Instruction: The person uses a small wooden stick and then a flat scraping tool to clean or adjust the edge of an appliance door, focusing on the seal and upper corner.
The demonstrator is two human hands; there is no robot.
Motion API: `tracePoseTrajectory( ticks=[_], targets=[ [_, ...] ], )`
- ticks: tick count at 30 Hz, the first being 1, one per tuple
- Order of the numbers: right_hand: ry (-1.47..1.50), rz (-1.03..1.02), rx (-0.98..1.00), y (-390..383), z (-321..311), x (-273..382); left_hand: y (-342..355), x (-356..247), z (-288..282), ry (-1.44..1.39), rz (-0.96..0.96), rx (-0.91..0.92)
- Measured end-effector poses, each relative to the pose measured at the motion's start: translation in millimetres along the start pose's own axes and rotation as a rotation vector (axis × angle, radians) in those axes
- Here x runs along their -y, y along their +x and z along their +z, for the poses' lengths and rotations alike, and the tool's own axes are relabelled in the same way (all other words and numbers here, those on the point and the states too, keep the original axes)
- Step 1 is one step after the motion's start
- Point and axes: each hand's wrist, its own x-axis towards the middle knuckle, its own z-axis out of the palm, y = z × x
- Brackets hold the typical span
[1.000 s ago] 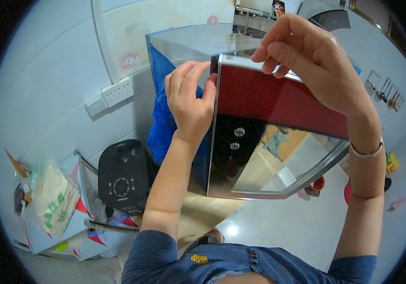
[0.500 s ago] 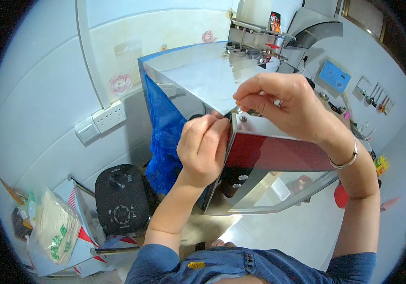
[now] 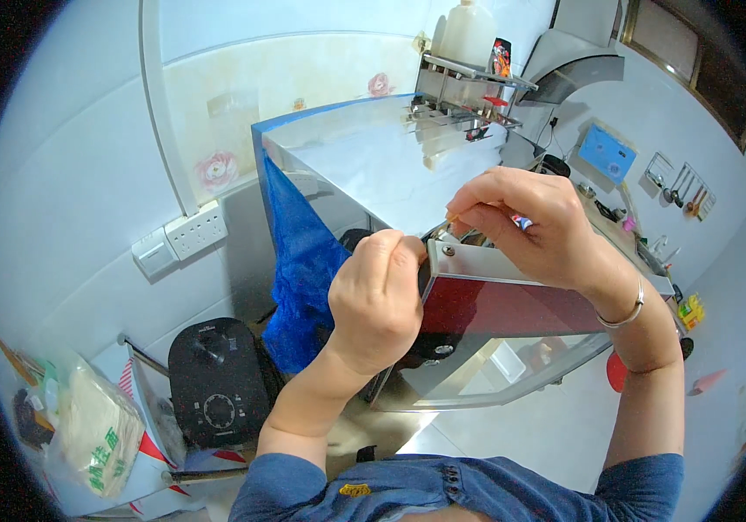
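A steel appliance like a range hood stands in front of me, with a mirror-bright metal panel (image 3: 364,148) and a dark red glass front (image 3: 495,304). Blue film (image 3: 303,270) hangs from its left side. My left hand (image 3: 377,296) is closed, fingertips pressed at the near corner of the appliance; what they hold is hidden. Just right of that corner, my right hand (image 3: 521,217) pinches a tiny thing I cannot make out between thumb and forefinger. Close below the pinch, a round screw (image 3: 448,250) sits in the pale metal edge strip (image 3: 512,264).
A black appliance with a dial (image 3: 216,383) stands at lower left, beside a bag of noodles (image 3: 99,426). On the left wall is a white socket strip (image 3: 196,228). A metal rack (image 3: 468,70) carries a whitish jug (image 3: 468,35). Utensils (image 3: 690,191) hang at right.
Both hands sit slightly lower in the picture, still at the same corner. The view has shifted a little, and the jug on the rack now shows more fully.
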Motion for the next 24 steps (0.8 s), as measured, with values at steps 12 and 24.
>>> tracePoseTrajectory(
  ticks=[12,24],
  targets=[
    [-0.072,-0.198,0.054,9,5,2,-17,6,12,-0.25,-0.105,-0.297],
    [-0.029,-0.101,0.029,1,8,-1,-18,3,19,-0.252,-0.097,-0.352]
  ],
)
